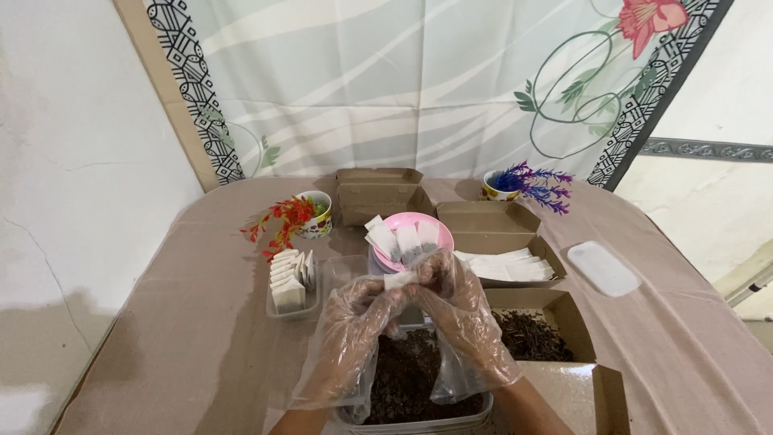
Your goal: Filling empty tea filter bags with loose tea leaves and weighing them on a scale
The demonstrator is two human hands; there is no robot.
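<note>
Both my hands wear loose clear plastic gloves. My left hand [354, 326] and my right hand [459, 310] meet over a clear tub of dark loose tea [407, 379], pinching a small white tea bag [400, 280] between the fingertips. Just behind them stands a pink bowl [439, 229] with several filled white bags leaning in it. A cardboard box [564, 310] to the right holds more dark tea.
A clear tray of stacked white sachets [288, 286] sits at the left. An open cardboard box [503, 258] holds flat white bags. Another brown box [378, 193], two small pots with artificial plants [310, 213] [523, 184] and a white lid [602, 268] lie on the beige tablecloth.
</note>
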